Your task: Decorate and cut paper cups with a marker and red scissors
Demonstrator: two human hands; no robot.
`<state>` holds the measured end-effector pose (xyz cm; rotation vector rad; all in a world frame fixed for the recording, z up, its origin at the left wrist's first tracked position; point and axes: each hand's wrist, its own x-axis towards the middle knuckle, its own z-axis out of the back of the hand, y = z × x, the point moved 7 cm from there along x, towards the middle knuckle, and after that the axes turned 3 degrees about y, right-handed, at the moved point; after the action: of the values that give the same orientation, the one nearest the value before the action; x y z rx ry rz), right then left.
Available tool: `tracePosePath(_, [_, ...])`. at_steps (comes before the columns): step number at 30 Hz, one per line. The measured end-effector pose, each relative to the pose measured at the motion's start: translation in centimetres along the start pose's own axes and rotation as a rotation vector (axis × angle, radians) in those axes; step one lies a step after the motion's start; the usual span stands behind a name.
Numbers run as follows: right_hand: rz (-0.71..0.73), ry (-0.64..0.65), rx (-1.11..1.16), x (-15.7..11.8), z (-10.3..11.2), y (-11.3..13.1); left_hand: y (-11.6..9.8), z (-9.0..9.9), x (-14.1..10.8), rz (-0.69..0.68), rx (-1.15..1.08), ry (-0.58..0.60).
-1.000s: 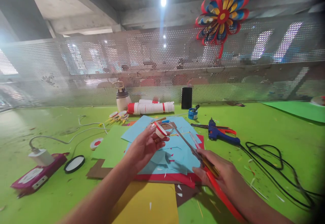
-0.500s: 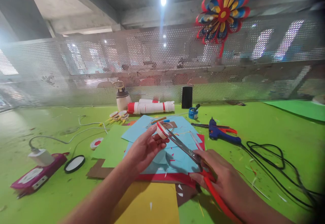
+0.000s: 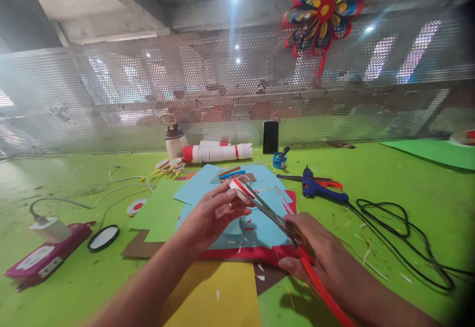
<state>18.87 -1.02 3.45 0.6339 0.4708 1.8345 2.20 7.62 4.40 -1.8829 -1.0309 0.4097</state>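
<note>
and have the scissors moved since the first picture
Yes, to the left: judged against the glue gun, the tips of the scissors are farther from it, and the blades now reach the cup.

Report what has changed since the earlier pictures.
The scissors in the right hand have swung leftward; their blades now meet the red-banded piece held in the left hand. Neither was let go. The glue gun and stacked cups stayed put.
</note>
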Motion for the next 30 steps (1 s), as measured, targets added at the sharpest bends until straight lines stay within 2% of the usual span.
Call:
tracePosePath(7, [0.09, -0.112, -0.074, -0.5, 0.4, -0.3, -0.3, -0.4, -0.1, -0.05, 0.047, 0.03])
tracePosePath(11, [0.097, -0.125, -0.081, -0.7, 0.5, -0.2, -0.5, -0.6, -0.1, -0.055, 0.069, 0.029])
tracePosePath(17, [0.063, -0.163, 0.032, -0.4, 1.2, -0.1, -1.1, 0.2, -0.2, -0.136, 0.133, -0.061])
tracePosePath(21, [0.06, -0.145, 0.094, -0.1, 1.2, -0.1, -1.3, 0.4, -0.2, -0.173, 0.106, -0.088])
tracePosePath(30, [-0.046, -0.062, 0.163, 0.2, 0.2, -0.7, -1.8, 0.2, -0.6, -0.213, 0.11, -0.158])
